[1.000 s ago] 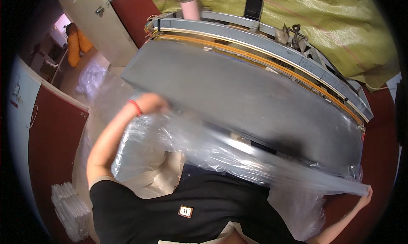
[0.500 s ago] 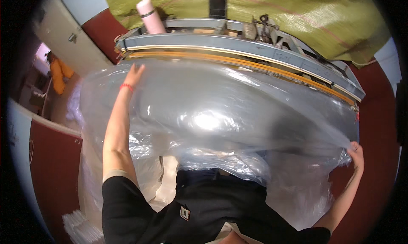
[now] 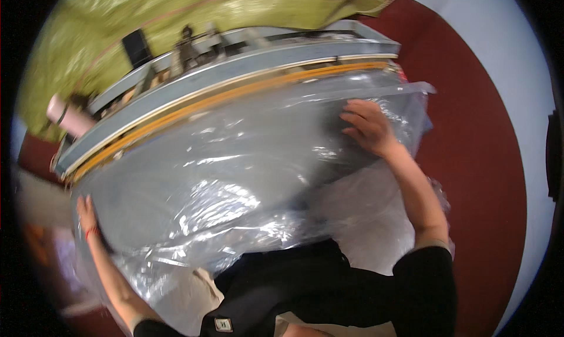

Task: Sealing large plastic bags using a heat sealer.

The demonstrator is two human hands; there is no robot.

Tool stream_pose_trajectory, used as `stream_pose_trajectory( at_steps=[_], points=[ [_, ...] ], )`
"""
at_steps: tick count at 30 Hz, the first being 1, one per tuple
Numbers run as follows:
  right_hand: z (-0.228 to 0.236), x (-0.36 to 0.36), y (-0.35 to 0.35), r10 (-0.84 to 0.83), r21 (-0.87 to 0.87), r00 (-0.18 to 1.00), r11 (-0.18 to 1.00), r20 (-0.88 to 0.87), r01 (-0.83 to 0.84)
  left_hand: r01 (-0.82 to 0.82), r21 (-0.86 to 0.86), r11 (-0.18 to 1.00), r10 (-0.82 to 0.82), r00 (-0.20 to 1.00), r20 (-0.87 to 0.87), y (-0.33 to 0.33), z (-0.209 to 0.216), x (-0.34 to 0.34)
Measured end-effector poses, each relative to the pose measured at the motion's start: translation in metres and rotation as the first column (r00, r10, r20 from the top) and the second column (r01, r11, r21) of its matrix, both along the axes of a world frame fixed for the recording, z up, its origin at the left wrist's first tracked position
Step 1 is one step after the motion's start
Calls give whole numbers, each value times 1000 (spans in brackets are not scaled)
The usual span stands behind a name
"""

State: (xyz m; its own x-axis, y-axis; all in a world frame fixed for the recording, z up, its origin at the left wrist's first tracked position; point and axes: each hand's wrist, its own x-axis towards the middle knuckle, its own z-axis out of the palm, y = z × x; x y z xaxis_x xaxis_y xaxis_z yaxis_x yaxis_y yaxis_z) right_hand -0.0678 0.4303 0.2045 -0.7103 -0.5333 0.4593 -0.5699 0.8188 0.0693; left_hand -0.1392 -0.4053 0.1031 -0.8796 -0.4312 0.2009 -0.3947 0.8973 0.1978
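Observation:
A large sheet of clear plastic film (image 3: 223, 155) is spread before me, wrinkled and shiny, its near edge bunched against my black shirt. My left hand (image 3: 87, 215) lies on the film at its left end, fingers extended. Toward the right end, my right hand (image 3: 370, 125) rests on the film with its fingers apart and slightly bent. Along the film's far edge runs a long grey metal frame (image 3: 235, 67) with an orange strip (image 3: 247, 88) on its near side.
On the frame's left part stands a pink cylinder (image 3: 70, 118) with a dark band. Behind are a black phone-like slab (image 3: 137, 48), metal fittings (image 3: 187, 46) and a yellow-green woven sheet (image 3: 235, 5). Dark red floor (image 3: 470, 161) meets a pale wall (image 3: 499, 55) at right.
My view has swung to the right. My right hand has let go of the film's right edge and now lies on the film farther in. My left hand stays at the left end.

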Motion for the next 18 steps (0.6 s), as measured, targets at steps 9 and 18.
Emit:
stream_pose_trajectory(
  at_steps=[9, 18],
  points=[
    [-59, 9, 153, -845, -30, 420, 435, 330, 900, 50, -115, 992, -40, 995, 89, -101, -15, -6],
    [-20, -8, 125, -830, 188, 292, 419, 475, 888, -130, 374, 918, 199, 969, -150, -131, -14, 10]
  ],
)
